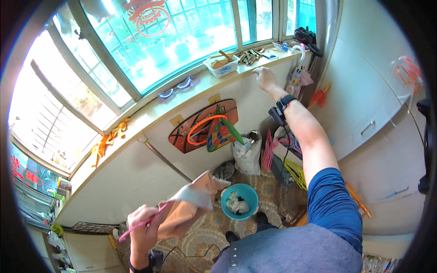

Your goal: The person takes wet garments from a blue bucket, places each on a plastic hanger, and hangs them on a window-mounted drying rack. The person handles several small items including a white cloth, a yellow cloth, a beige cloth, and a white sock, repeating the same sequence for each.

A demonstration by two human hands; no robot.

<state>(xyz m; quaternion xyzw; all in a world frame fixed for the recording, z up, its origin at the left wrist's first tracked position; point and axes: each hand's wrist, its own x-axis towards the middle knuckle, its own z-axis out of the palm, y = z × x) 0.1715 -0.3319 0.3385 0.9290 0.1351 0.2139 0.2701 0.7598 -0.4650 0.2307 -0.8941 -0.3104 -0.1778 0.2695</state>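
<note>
While left hand (142,224) pinches pink hanger (144,222), right hand's (264,77) grip unclear.

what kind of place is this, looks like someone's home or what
Probably a home balcony or laundry corner. The left hand holds a pink hanger with a peach garment, a teal basin of cloth sits on the floor, and spare hangers stand under the windowsill.

Teal basin (240,200) on floor, white bag (248,154) behind, orange toys (109,136) on sill
</note>
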